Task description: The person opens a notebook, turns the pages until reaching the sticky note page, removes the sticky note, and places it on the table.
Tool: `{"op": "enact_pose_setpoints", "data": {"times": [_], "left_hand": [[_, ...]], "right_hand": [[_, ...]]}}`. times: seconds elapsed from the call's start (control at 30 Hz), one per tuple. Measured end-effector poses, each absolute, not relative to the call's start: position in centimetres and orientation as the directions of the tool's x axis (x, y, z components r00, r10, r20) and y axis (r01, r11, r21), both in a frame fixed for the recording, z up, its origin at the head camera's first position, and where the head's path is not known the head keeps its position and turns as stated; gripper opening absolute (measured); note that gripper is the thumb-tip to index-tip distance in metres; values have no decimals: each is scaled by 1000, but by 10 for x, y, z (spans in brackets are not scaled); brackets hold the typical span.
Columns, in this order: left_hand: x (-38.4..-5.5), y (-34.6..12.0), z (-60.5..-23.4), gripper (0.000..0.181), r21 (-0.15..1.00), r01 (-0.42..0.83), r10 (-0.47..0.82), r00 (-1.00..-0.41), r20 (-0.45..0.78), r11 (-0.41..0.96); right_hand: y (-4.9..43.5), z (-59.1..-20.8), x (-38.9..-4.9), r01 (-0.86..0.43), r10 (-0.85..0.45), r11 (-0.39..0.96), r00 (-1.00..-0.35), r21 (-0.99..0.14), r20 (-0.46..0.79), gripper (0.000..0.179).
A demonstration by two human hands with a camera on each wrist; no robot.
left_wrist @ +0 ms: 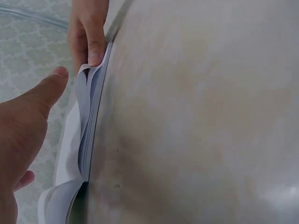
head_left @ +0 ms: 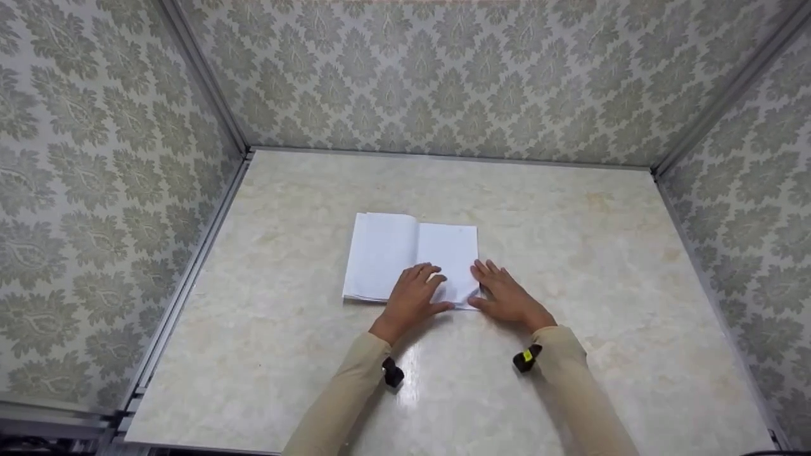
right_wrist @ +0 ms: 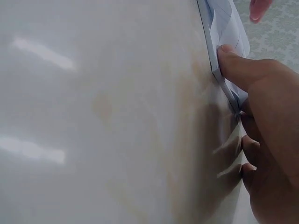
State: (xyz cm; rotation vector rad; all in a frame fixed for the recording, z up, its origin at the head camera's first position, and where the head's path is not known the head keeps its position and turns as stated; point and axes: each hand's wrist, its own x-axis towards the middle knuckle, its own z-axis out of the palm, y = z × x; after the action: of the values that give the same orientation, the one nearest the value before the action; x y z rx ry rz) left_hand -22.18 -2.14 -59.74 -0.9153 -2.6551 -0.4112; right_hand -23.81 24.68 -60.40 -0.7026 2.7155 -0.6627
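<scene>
Apparently steadying bowed pages [left_wrist: 83, 105], the right hand [head_left: 507, 299] pinches the open white-paged book [head_left: 412, 250] at its near right corner; the left hand [head_left: 412, 295], fingers loosely spread, holds nothing.

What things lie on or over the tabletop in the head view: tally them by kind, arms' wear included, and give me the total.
Open book: 1
Hands, left hand and right hand: 2
Sleeves: 2
Black wrist devices: 2
Total: 7
</scene>
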Motion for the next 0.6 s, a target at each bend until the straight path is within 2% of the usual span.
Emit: {"op": "enact_pose_setpoints", "data": {"times": [0.13, 0.4, 0.5, 0.6], "left_hand": [[-222, -9, -603, 54, 146, 651, 575, -738, 352, 745], [-227, -1, -605, 44, 184, 650, 568, -744, 351, 737], [-229, -2, -604, 38, 170, 680, 588, -713, 383, 714], [-230, -3, -605, 30, 108, 717, 609, -653, 450, 689]], "right_hand": [[246, -605, -238, -388, -505, 784, -853, -484, -134, 83], [245, -603, -238, -370, -489, 800, -858, -473, -156, 82], [246, -602, -238, -367, -489, 800, -857, -475, -161, 83], [247, -603, -237, -358, -488, 799, -855, -483, -173, 85]]}}
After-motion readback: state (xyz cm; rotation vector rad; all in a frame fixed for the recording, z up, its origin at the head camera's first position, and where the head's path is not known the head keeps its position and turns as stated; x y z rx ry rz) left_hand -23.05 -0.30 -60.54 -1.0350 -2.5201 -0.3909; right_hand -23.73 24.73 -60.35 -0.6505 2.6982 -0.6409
